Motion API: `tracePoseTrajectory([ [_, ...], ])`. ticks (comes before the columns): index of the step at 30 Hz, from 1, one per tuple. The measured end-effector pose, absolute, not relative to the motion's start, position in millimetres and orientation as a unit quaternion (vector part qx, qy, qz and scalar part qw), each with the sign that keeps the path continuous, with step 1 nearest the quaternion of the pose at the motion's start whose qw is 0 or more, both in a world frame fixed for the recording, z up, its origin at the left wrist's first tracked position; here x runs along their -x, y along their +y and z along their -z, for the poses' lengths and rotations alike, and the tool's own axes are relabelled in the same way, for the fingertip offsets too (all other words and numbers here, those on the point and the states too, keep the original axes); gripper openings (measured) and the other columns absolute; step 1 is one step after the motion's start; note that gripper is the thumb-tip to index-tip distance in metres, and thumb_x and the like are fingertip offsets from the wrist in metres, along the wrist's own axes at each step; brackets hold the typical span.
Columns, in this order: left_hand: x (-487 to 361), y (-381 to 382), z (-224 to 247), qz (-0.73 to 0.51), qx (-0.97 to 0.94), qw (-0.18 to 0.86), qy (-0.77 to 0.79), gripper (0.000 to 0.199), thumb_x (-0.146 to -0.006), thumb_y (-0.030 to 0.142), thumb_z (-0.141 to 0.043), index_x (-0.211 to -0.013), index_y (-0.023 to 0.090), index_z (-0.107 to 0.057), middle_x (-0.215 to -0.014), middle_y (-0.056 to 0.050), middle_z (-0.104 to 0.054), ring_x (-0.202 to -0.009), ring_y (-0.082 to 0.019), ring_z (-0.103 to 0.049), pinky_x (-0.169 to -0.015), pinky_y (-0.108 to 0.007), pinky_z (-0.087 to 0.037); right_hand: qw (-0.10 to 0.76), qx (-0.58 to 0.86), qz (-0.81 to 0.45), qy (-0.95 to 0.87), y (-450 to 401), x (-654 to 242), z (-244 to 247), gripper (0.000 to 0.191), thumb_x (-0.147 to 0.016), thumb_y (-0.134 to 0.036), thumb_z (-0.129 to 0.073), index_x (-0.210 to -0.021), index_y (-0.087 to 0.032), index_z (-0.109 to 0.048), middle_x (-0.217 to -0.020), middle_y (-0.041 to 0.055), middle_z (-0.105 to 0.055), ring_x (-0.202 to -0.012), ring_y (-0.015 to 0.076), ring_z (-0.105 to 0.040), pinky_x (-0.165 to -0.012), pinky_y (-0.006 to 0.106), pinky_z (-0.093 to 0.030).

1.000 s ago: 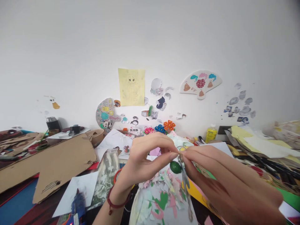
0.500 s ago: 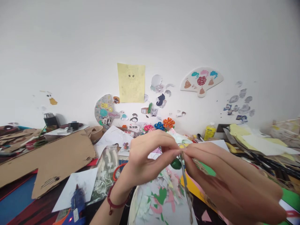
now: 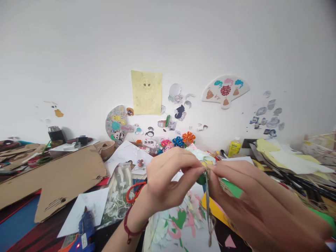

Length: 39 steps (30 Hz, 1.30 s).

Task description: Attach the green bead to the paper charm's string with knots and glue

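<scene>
In the middle of the head view, my left hand (image 3: 170, 176) and my right hand (image 3: 244, 196) meet fingertip to fingertip. Both pinch a thin greyish cord (image 3: 207, 203), whose loose ends hang down between the hands. A small loop of it arches above the fingertips. Behind the pinch a rounded dark green bead (image 3: 201, 179) shows, partly covered by my left fingers; how it joins the cord is hidden. Below the hands lies a pale sheet (image 3: 194, 238) covered with green and pink paper scraps (image 3: 180, 219).
At the lower left, a blue glue gun (image 3: 86, 224) with a lit red light lies near white paper. Brown cardboard (image 3: 68, 178) spreads across the left side. Coloured beaded flowers (image 3: 178, 141) and a yellow bottle (image 3: 234, 147) stand by the wall. Papers (image 3: 294, 162) pile up at right.
My hands have shifted slightly right and stay pinched together on the cord. The green bead is now more hidden behind my left fingers.
</scene>
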<state>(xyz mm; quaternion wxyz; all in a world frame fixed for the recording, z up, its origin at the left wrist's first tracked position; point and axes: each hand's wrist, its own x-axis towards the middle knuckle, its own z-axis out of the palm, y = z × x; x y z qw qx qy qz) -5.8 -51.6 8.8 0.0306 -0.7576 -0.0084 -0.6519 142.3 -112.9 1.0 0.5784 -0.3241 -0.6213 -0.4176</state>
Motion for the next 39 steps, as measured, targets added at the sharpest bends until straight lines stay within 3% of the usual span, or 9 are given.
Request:
tracePoseTrajectory([
  [18, -1, -51, -6, 0.677, 0.735, 0.033, 0.005, 0.008, -0.089, 0.005, -0.065, -0.092, 0.013, -0.064, -0.076, -0.005, -0.068, -0.072, -0.014, -0.062, -0.064, -0.028, -0.053, 0.556, 0.347, 0.476, -0.587, -115, -140, 2, 0.01, -0.085, -0.013, -0.075, -0.078, -0.019, -0.07, -0.066, -0.0009, -0.073, -0.062, 0.0137, -0.071, -0.075, 0.027, -0.056],
  [25, 1, -49, -8, 0.667, 0.745, 0.024, 0.007, 0.007, -0.091, 0.007, -0.066, -0.094, 0.013, -0.064, -0.081, -0.005, -0.068, -0.076, -0.014, -0.063, -0.069, -0.029, -0.055, 0.427, 0.272, 0.518, -0.689, -118, -158, -4, 0.01, -0.081, -0.011, -0.08, -0.089, -0.01, -0.074, -0.077, 0.0064, -0.077, -0.073, 0.0174, -0.074, -0.076, 0.027, -0.059],
  [27, 2, -52, -10, 0.659, 0.752, 0.01, 0.002, 0.008, -0.091, 0.007, -0.065, -0.094, 0.013, -0.064, -0.083, -0.005, -0.068, -0.079, -0.015, -0.062, -0.072, -0.031, -0.055, 0.494, 0.286, 0.508, -0.645, -114, -158, 0, 0.013, -0.078, -0.004, -0.08, -0.088, -0.008, -0.072, -0.077, 0.0083, -0.076, -0.076, 0.0197, -0.073, -0.075, 0.031, -0.059],
  [29, 4, -56, -12, 0.645, 0.764, -0.004, -0.018, 0.007, -0.092, 0.007, -0.064, -0.093, 0.014, -0.063, -0.082, -0.004, -0.067, -0.079, -0.014, -0.061, -0.073, -0.031, -0.054, 0.522, 0.27, 0.507, -0.63, -108, -157, 6, 0.019, -0.077, -0.002, -0.08, -0.092, -0.007, -0.07, -0.081, 0.0089, -0.075, -0.079, 0.0212, -0.072, -0.074, 0.035, -0.06],
  [35, 9, -75, -17, 0.594, 0.782, -0.05, -0.182, 0.011, -0.093, 0.013, -0.059, -0.084, 0.019, -0.058, -0.07, 0.002, -0.06, -0.061, -0.011, -0.051, -0.056, -0.027, -0.043, 0.446, 0.187, 0.58, -0.655, -88, -168, 15, 0.013, -0.088, -0.005, -0.066, -0.099, -0.006, -0.073, -0.1, 0.0123, -0.074, -0.091, 0.0231, -0.071, -0.076, 0.036, -0.061],
  [39, 1, -83, -10, 0.597, 0.752, 0.016, -0.278, 0.011, -0.093, 0.014, -0.054, -0.083, 0.018, -0.056, -0.071, 0.001, -0.06, -0.062, -0.013, -0.054, -0.057, -0.029, -0.041, 0.432, 0.171, 0.583, -0.667, -76, -169, 16, 0.017, -0.087, -0.001, -0.063, -0.099, -0.004, -0.074, -0.096, 0.0133, -0.073, -0.088, 0.0228, -0.07, -0.073, 0.035, -0.062],
])
